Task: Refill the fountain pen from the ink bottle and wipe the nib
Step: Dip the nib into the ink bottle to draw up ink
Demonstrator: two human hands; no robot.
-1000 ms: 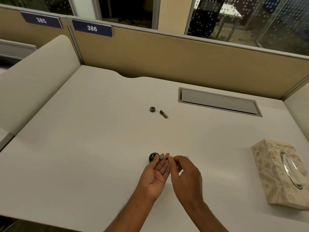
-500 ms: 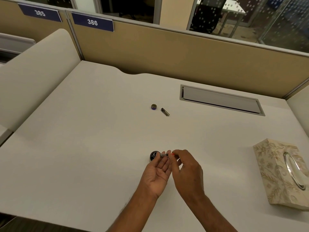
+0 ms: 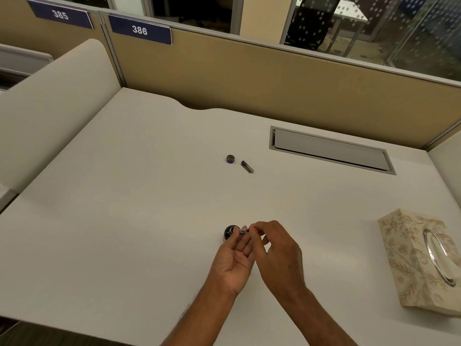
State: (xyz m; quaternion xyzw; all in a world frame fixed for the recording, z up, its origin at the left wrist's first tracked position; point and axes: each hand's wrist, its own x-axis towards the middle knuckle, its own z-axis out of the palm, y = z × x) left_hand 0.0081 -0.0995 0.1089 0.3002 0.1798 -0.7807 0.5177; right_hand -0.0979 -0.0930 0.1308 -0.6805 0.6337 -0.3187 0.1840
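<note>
Fountain pen (image 3: 244,230): only a short slim section showing, held crosswise between the fingertips of both hands, low over the desk (image 3: 149,221) and right beside the mouth of the ink bottle (image 3: 228,235). Left hand (image 3: 234,262) palm-up, fingertips pinching the bottle-side end. Right hand (image 3: 277,248) curled over, pinching the other end, where a spot of orange-red shows. Nib too small to make out. Probably light, rigid and slick once inked, with a fragile tip, so best gripped on the body, never the point. Bottle small, dark, likely glass and easy to tip, so worth steadying. Farther back, bottle cap (image 3: 230,159) and a dark pen piece (image 3: 247,167) lying just beside each other, well apart from the hands. Tissue box (image 3: 419,260) off to the right, ready for the wipe not yet done.
</note>
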